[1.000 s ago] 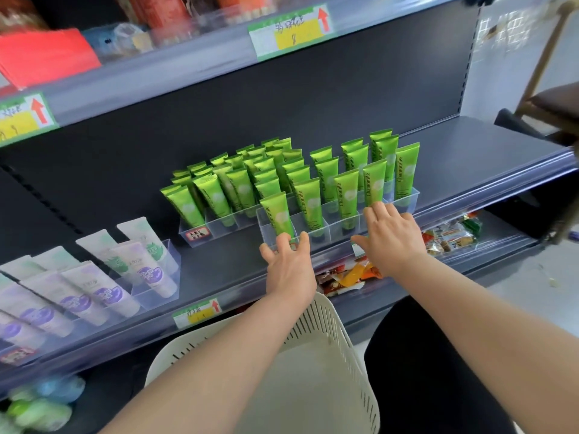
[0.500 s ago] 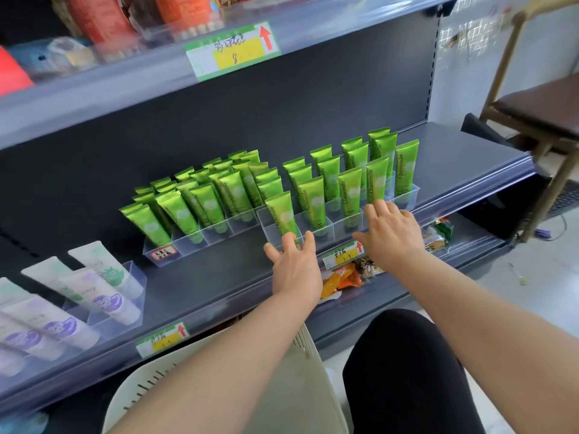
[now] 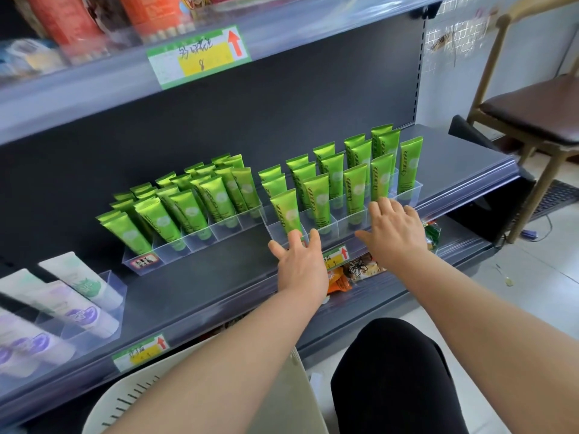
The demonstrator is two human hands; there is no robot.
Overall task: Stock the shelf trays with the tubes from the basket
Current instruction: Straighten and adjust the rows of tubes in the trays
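Two clear shelf trays stand on the dark middle shelf (image 3: 203, 286), both filled with several green Chamomile tubes. The left tray (image 3: 175, 249) sits further back and to the left. My left hand (image 3: 299, 261) rests with straight fingers against the front edge of the right tray (image 3: 347, 222), below a green tube (image 3: 286, 211). My right hand (image 3: 394, 228) touches the same tray's front further right, fingers spread. Neither hand holds a tube. The cream basket (image 3: 131, 399) lies below my arms, its inside mostly hidden.
A clear tray of white and purple tubes (image 3: 72, 305) stands at the left of the shelf. Snack packets (image 3: 354, 272) lie on the lower shelf. Price labels line the shelf edges. A wooden chair (image 3: 532, 117) stands to the right.
The view has shifted right, so the shelf contents sit further left in the frame. Both hands stay at the right tray's front edge, with the gap to the left tray slightly wider.
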